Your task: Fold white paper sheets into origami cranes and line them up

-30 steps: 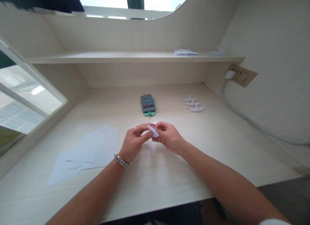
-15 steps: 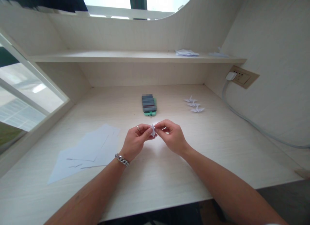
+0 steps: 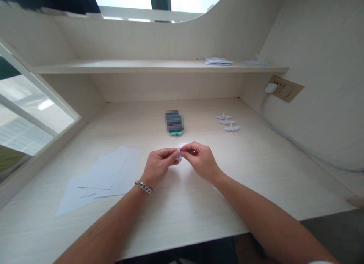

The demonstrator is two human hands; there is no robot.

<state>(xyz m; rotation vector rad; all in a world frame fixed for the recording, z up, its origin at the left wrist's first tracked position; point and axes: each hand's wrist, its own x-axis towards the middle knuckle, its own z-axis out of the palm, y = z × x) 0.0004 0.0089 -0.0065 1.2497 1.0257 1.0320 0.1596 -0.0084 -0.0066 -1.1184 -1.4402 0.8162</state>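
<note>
My left hand (image 3: 159,166) and my right hand (image 3: 199,161) meet over the middle of the pale wooden desk (image 3: 182,203). Both pinch a small folded piece of white paper (image 3: 179,153), held upright between the fingertips. The left hand wears a ring and a metal bracelet at the wrist. Most of the paper is hidden by the fingers.
Loose white sheets (image 3: 99,178) lie on the desk to the left. A phone in a green case (image 3: 174,123) lies behind the hands. Three small paper cranes (image 3: 227,122) sit at the back right. Folded paper (image 3: 217,61) rests on the shelf. A cable (image 3: 287,139) runs from the wall socket (image 3: 280,89).
The folded paper has turned from lying slanted between the hands to standing upright and more hidden. The right hand's fingers have shifted up onto its top.
</note>
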